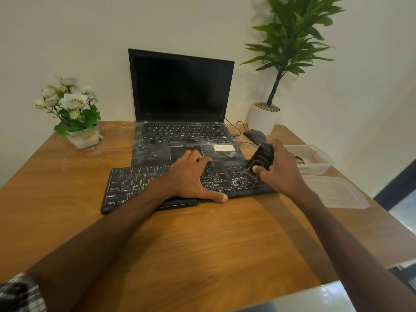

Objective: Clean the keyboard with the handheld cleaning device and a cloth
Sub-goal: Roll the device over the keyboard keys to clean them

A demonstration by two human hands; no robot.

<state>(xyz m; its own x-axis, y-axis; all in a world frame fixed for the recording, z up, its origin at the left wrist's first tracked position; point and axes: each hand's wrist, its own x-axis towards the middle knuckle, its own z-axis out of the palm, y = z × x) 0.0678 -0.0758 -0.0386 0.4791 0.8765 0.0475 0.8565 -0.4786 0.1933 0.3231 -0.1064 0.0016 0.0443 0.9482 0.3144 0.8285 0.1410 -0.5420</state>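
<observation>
Right grip point(279, 171) curled round handheld cleaning device point(262, 156), nozzle tilted down onto dusty keyboard point(135, 185) at its 3 o'clock end (tip contact probable, thumb hides it). Left grip point(191, 176) flat on keys, pinning keyboard steady on counter point(202, 244).

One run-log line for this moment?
right hand: grips cleaning device, tip on keyboard right end | left hand: open, pressing keyboard middle | dust: white streaks across keys

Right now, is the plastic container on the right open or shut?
Open: the container is uncovered; its lid lies flat beside it.
</observation>
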